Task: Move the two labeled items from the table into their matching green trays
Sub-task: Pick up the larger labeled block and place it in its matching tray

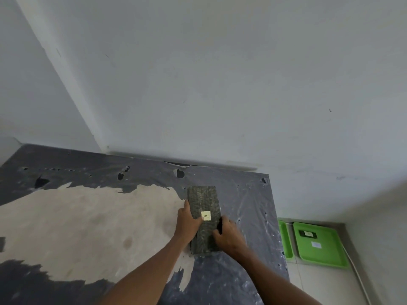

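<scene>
A dark speckled stone slab point(203, 201) with a small yellow label marked "A" lies on the worn table point(88, 216), towards its right side. My left hand point(188, 223) grips the slab's left edge and my right hand point(229, 235) grips its right edge near the front. Two green trays sit on the floor to the right of the table: the nearer tray point(285, 238) is mostly hidden by the table edge, and the farther tray point(326, 256) holds a small dark item with a label and a white label.
The table is covered with torn dark plastic sheeting point(248, 216), with bare beige wood in the middle. White walls point(198, 84) stand behind the table and to the right. A white cable point(354, 265) runs along the floor beside the farther tray.
</scene>
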